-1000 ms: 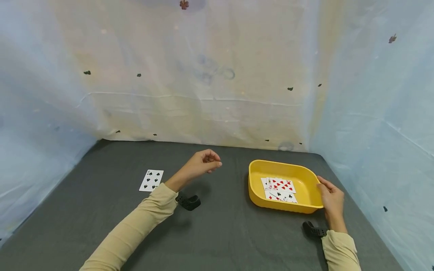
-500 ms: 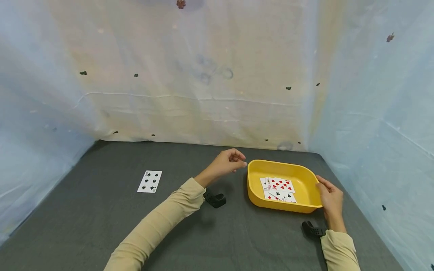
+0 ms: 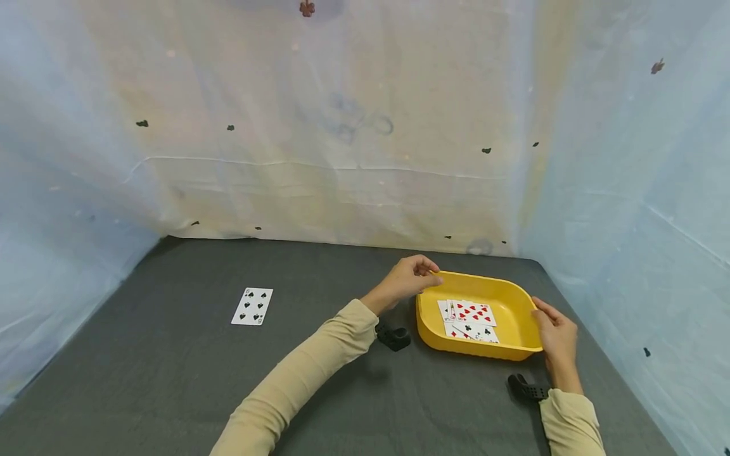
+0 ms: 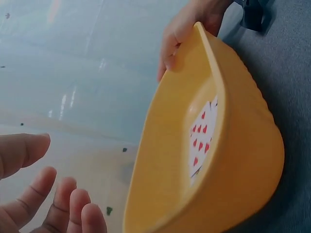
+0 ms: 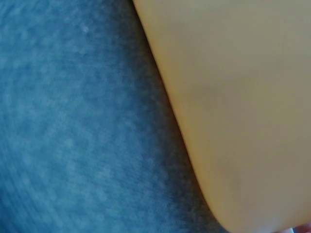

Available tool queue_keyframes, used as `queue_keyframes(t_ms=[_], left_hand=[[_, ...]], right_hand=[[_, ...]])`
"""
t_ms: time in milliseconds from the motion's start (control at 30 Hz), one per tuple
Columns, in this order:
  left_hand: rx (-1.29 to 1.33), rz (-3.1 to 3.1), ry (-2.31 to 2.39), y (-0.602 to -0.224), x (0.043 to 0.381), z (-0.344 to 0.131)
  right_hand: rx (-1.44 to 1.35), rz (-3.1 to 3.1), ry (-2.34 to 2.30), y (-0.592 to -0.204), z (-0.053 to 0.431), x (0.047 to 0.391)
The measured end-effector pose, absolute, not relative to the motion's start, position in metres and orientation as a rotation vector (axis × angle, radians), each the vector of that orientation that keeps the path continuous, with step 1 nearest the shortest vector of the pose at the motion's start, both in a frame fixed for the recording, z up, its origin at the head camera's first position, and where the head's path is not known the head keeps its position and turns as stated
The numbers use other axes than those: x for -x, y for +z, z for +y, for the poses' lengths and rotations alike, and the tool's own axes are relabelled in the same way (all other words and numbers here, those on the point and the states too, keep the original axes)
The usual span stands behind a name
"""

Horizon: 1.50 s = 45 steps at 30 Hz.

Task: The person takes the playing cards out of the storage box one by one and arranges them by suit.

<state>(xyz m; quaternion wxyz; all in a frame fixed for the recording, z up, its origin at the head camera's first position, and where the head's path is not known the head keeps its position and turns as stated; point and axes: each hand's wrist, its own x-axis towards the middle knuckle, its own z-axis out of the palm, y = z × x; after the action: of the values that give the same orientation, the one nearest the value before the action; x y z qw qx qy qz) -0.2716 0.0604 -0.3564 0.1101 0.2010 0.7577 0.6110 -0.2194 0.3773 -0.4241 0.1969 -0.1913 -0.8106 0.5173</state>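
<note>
Left hand (image 3: pixel 409 277) at left end of yellow tray (image 3: pixel 516 313), thumb parted from loosely bent fingers. Right hand (image 3: pixel 560 342) grips the tray's right-end rim. Tray sits on dark surface (image 3: pixel 142 367), right of centre. Inside, overlapping playing cards (image 3: pixel 474 311): hearts card uppermost, clubs and diamonds showing below. 1 card, 6 of spades (image 3: pixel 252 306), lies face up well left of tray.
</note>
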Motion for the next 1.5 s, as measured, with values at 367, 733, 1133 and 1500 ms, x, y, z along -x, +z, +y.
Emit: queue_keyframes(t_ms=[367, 733, 1133, 1500], left_hand=[[-0.525, 2.271, 1.758, -0.363, 0.269, 0.097], [-0.44, 2.347, 1.787, -0.384, 0.263, 0.137], [-0.373, 2.507, 1.678, -0.395, 0.27, 0.155], [-0.301, 2.671, 1.423, -0.411, 0.278, 0.168]], right_hand=[[0.487, -2.242, 1.509, -0.424, 0.378, 0.217], [0.482, -2.24, 1.513, -0.424, 0.377, 0.218], [0.485, -2.22, 1.531, -0.424, 0.377, 0.22], [0.46, -2.218, 1.538, -0.425, 0.377, 0.22]])
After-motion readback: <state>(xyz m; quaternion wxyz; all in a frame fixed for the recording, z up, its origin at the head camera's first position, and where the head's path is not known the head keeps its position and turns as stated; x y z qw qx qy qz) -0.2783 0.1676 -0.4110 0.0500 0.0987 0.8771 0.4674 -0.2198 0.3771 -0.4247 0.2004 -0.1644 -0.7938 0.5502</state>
